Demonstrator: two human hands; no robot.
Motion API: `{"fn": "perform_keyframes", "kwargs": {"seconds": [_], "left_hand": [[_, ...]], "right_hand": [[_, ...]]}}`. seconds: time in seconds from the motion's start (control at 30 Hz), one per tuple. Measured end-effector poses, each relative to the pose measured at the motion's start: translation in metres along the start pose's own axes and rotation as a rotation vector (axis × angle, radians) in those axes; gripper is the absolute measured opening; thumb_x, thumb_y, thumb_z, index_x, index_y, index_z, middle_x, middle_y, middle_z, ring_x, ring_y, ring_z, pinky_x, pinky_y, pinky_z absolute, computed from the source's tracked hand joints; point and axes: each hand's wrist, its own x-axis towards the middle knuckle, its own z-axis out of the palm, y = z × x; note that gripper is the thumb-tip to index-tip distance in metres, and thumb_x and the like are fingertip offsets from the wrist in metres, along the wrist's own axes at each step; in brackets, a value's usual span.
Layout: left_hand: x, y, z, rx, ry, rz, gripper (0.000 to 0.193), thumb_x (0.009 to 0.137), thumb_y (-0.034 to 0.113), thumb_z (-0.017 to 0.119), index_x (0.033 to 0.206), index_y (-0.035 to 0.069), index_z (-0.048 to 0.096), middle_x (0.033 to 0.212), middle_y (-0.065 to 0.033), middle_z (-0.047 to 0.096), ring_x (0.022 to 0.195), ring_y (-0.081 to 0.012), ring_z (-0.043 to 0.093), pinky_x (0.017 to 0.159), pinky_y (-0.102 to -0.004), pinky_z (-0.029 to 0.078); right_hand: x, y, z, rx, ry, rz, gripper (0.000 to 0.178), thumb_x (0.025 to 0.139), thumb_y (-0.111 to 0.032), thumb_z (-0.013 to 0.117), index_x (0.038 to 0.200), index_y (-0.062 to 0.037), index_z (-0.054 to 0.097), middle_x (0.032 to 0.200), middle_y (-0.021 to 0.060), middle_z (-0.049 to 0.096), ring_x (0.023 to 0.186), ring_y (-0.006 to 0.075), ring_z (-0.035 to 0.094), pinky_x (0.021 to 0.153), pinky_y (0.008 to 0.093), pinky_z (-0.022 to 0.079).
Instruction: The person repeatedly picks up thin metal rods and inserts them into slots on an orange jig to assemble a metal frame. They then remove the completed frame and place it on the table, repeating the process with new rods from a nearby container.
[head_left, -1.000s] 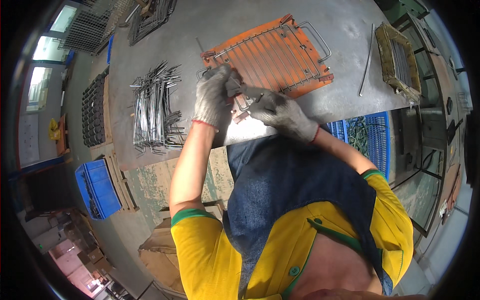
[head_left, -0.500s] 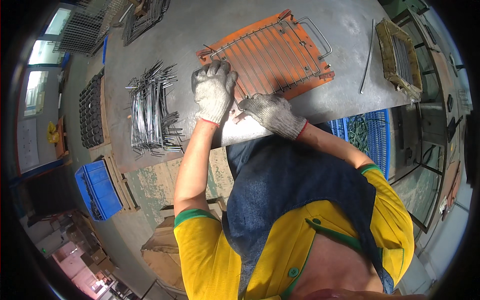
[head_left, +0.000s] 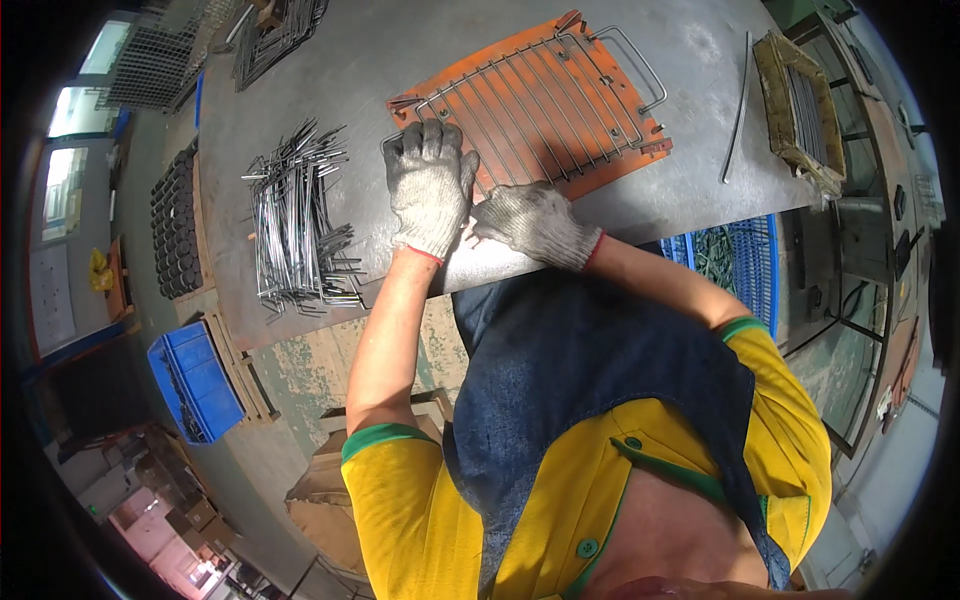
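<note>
A steel wire rack (head_left: 530,105) with parallel rods lies on an orange metal plate (head_left: 625,95) that has small blocks at its corners. A bent wire handle (head_left: 650,75) sticks out from the rack's right end. At the left end my gloved left hand (head_left: 428,190) is closed over a second wire handle (head_left: 388,143), of which only a bit shows past the fingers. My gloved right hand (head_left: 535,222) is closed at the rack's near left corner, by the plate's edge. Its fingertips hide whatever they grip.
A heap of bent steel wires (head_left: 300,220) lies left of my hands on the metal table (head_left: 700,185). On the right are a long rod (head_left: 738,110) and a wooden box of rods (head_left: 800,105). Below the table's edge stand blue crates (head_left: 195,380).
My left hand has flattened over the rack's left end, and a bit of wire handle now shows beside it. My right hand has shifted slightly left, its fingers more tightly curled.
</note>
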Motion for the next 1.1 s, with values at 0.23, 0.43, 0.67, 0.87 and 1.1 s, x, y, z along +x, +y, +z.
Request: {"fn": "perform_keyframes", "kwargs": {"seconds": [0.23,0.43,0.67,0.87,1.1], "left_hand": [[-0.001,-0.001,-0.001,-0.023,-0.009,-0.051,0.031,0.086,0.031,0.059,0.109,0.011,0.063,0.116,-0.0086,0.060,0.111,-0.0250,0.055,0.093,-0.0434,0.040],[0.000,0.002,-0.005,-0.077,0.013,-0.050,0.030,0.087,0.029,0.059,0.106,0.007,0.064,0.117,-0.0121,0.060,0.109,-0.0276,0.055,0.093,-0.0430,0.041],[0.000,0.003,0.000,-0.086,0.007,-0.038,0.038,0.087,0.032,0.060,0.110,0.002,0.065,0.113,-0.0155,0.063,0.108,-0.0325,0.056,0.093,-0.0444,0.043],[0.001,0.005,-0.001,-0.080,-0.012,-0.050,0.034,0.086,0.030,0.061,0.108,0.004,0.066,0.113,-0.0156,0.063,0.110,-0.0337,0.056,0.094,-0.0443,0.043],[0.005,0.004,-0.005,-0.103,-0.002,-0.055,0.029,0.086,0.027,0.061,0.106,0.005,0.066,0.114,-0.0154,0.063,0.110,-0.0344,0.056,0.093,-0.0445,0.044]], "right_hand": [[0.055,0.039,-0.027,-0.160,-0.263,-0.160,0.023,0.090,-0.023,0.053,0.108,-0.0113,0.062,0.106,0.0076,0.064,0.097,0.0231,0.065,0.073,0.0373,0.055],[0.105,0.067,-0.007,-0.235,0.023,0.016,0.029,0.088,-0.011,0.053,0.117,-0.0064,0.058,0.103,0.0126,0.065,0.092,0.0277,0.068,0.073,0.0375,0.056],[0.132,0.055,0.018,-0.535,-0.215,0.079,0.024,0.084,-0.013,0.057,0.102,0.0013,0.064,0.094,0.0165,0.065,0.082,0.0284,0.069,0.055,0.0419,0.054],[0.138,0.056,0.009,-0.484,-0.268,0.059,0.023,0.083,-0.016,0.058,0.095,0.0016,0.066,0.094,0.0176,0.066,0.083,0.0292,0.069,0.061,0.0420,0.055],[0.133,0.067,0.000,-0.226,-0.158,0.004,0.035,0.089,-0.014,0.052,0.123,-0.0042,0.052,0.100,0.0180,0.064,0.090,0.0309,0.068,0.068,0.0434,0.055]]}}
